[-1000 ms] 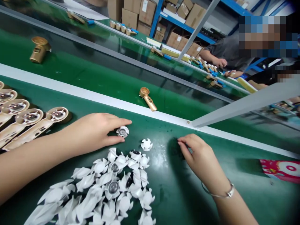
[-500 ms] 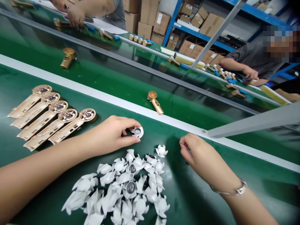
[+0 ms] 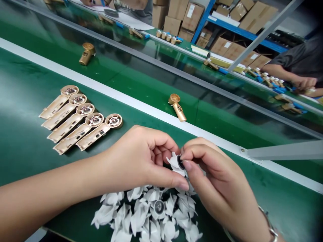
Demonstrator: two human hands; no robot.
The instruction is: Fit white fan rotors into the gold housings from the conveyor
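Observation:
My left hand (image 3: 143,159) is closed around a small white fan blade (image 3: 174,162), held just above the green bench. My right hand (image 3: 214,181) meets it from the right, its thumb and forefinger pinched on the dark hub at the blade's centre. Directly below both hands lies a pile of white fan blades (image 3: 151,213). To the left, a row of several gold fan housings (image 3: 80,119) lies side by side on the bench.
Beyond a white rail (image 3: 141,109) runs a green conveyor carrying a gold hand-held fan (image 3: 177,107) and another gold fan (image 3: 86,53) further left. A grey bar (image 3: 285,151) juts in at right. Other people's arms (image 3: 290,75) work across the line; cardboard boxes fill blue shelves behind.
My left hand has lifted the fan blade off the bench and brought it right; my right hand moved in to pinch its hub. The view shifted left, showing more of the housings.

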